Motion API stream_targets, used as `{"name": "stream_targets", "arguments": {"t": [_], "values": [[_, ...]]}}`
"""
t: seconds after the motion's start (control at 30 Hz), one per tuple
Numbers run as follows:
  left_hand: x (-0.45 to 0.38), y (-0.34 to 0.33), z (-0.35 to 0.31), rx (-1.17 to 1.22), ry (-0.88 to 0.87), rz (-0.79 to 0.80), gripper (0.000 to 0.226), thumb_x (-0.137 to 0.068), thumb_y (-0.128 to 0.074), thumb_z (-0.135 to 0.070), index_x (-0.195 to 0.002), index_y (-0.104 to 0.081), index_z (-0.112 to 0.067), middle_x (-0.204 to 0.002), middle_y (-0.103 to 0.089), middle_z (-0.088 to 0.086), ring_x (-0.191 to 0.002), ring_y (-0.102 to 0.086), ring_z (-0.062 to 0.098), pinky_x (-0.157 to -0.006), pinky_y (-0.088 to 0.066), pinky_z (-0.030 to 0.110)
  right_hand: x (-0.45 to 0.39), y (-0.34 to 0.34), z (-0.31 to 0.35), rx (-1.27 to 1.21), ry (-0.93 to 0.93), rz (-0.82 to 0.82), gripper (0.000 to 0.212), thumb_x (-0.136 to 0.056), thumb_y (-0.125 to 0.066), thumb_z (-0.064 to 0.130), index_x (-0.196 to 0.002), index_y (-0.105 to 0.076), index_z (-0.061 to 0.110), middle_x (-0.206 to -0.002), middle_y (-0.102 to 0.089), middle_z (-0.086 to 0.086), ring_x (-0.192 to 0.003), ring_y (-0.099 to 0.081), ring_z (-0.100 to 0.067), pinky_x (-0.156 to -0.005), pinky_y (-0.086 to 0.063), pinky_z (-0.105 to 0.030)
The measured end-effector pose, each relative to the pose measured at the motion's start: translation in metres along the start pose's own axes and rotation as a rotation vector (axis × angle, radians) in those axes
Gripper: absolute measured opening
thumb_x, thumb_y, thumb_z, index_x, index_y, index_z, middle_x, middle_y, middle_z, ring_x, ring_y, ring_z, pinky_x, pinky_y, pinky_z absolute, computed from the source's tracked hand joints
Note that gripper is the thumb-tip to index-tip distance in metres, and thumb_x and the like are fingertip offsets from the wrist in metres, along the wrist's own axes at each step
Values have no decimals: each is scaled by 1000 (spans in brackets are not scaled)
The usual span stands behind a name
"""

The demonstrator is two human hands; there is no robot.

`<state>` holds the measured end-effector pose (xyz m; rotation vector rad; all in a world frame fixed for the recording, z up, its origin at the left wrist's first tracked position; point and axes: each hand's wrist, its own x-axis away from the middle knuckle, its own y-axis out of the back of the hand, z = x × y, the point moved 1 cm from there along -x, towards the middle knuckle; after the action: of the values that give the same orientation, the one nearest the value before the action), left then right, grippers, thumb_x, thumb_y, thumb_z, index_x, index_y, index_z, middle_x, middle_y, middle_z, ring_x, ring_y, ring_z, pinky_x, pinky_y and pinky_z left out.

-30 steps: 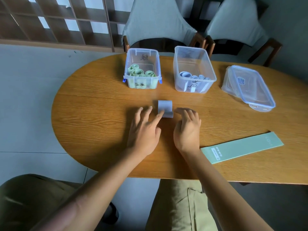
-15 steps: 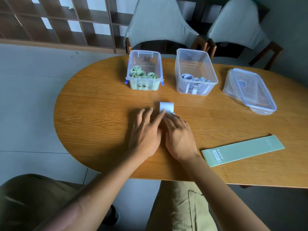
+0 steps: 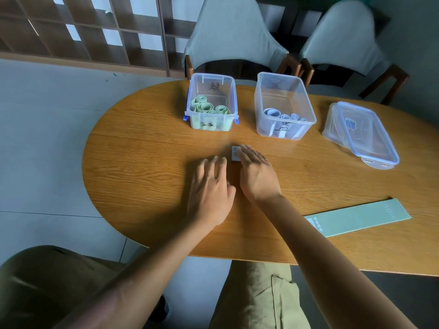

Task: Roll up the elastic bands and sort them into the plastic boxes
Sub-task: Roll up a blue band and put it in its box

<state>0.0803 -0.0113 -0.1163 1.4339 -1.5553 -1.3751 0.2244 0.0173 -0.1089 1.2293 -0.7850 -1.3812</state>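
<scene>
A pale blue rolled band [image 3: 234,153] lies on the wooden table [image 3: 142,162] in front of the boxes. My right hand [image 3: 257,174] rests flat with its fingertips on the roll, covering its right part. My left hand [image 3: 211,188] lies flat on the table just left of it, fingers spread, touching nothing. The left clear box [image 3: 212,86] holds several green rolls [image 3: 205,107]. The right clear box [image 3: 282,91] holds several pale blue rolls [image 3: 273,113]. A flat green band [image 3: 358,217] lies at the right near the table's front edge.
Two clear lids [image 3: 363,134] are stacked at the far right of the table. Two grey-covered chairs [image 3: 235,36] stand behind the table. My legs in khaki trousers [image 3: 256,295] are under the front edge.
The blue band's flat tail has been rolled up, and the roll has moved a little farther from me. My right hand slid forward onto it; my left hand came off the roll.
</scene>
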Motion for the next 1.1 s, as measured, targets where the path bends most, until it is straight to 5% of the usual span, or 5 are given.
{"name": "stream_targets", "arguments": {"t": [0.23, 0.4, 0.7, 1.1], "values": [[1, 3, -1, -18, 10, 27, 65, -90, -25, -36, -149, -39, -13, -152, -45, 11, -140, -35, 31, -115, -35, 46, -22, 1, -7, -8, -22, 108, 66, -88, -31, 24, -151, -40, 7, -158, -40, -10, -150, -29, -24, -123, -23, -42], [1, 2, -1, -19, 14, 40, 66, -90, -24, -36, -150, -39, -14, -152, -44, 11, -141, -35, 31, -116, -34, 46, -35, 8, -10, 120, -18, 106, 58, -90, -46, 28, -146, -42, 14, -139, -42, -12, -130, -37, -32, -109, -39, -46], [1, 4, -1, -11, 12, 52, 70, -90, -16, -40, -152, -37, -13, -155, -42, 11, -143, -32, 30, -117, -33, 46, -60, 10, -22, 165, 29, 223, 72, -99, -39, 57, -155, -25, 15, -132, -36, -9, -124, -35, -28, -110, -33, -43], [1, 4, -1, 1, 21, 50, 69, -91, -22, -42, -154, -33, -15, -159, -36, 9, -147, -27, 29, -120, -28, 46, -77, 8, -28, 173, 67, 282, 54, -104, -50, 32, -150, -30, 12, -139, -39, -11, -124, -37, -29, -108, -30, -43]]}}
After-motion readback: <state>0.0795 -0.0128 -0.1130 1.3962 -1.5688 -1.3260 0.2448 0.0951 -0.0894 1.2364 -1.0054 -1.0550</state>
